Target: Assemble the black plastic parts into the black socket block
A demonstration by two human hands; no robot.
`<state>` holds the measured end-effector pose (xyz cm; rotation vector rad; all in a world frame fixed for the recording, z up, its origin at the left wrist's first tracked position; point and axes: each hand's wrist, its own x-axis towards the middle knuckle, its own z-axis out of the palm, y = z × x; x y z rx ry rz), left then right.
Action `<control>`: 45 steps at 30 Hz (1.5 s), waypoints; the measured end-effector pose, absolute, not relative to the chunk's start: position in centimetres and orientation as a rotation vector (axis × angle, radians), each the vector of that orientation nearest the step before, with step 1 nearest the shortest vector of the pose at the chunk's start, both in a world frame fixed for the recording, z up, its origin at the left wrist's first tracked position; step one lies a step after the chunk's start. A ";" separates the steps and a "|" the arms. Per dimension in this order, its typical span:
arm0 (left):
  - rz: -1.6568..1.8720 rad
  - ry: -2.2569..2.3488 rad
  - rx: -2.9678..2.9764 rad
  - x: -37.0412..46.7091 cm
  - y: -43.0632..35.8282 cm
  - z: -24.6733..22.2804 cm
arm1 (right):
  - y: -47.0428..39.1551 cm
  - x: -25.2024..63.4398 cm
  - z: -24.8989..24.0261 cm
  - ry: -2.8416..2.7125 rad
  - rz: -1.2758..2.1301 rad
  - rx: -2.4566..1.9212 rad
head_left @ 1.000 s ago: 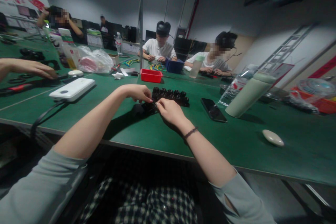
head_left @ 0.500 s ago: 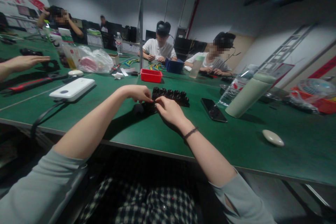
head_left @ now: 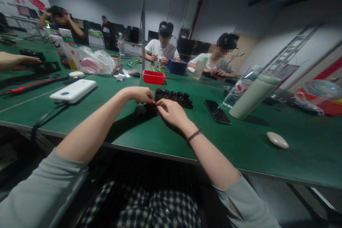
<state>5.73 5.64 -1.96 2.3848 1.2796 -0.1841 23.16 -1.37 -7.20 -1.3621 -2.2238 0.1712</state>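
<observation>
Several black knobbly parts [head_left: 176,96] stand in rows on the green table [head_left: 133,131], just beyond my hands. My left hand [head_left: 143,95] is closed, its fingertips pinched at a small dark spot by the near left end of the black parts. From the right, my right hand [head_left: 171,110] meets it there, thumb and forefinger pressed together and almost touching the left fingertips. Whatever is between the fingertips is too small and dark to name. Dark material and shadow lie under both hands.
A red bin [head_left: 154,77] sits behind the black parts. To the right are a phone [head_left: 217,111], a green flask [head_left: 253,96] and a pale oval object [head_left: 278,140]. At left lie a white device [head_left: 73,91] with a cable, pliers [head_left: 37,84] and another person's hand [head_left: 13,60].
The other person's hand at the far left has drawn back to the left, over the black object there. My own hands have barely moved; the fingertips shifted only slightly.
</observation>
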 end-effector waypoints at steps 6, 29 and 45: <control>-0.160 1.275 2.390 5.7 5.8 -2.1 | -1.4 23.2 -7.2 -2.232 0.159 -1.330; -0.095 1.235 2.393 5.4 5.9 -2.0 | -1.4 23.3 -7.1 -2.265 0.153 -1.288; -0.089 1.215 2.397 5.1 6.2 -2.2 | -1.3 23.3 -7.3 -2.254 0.126 -1.285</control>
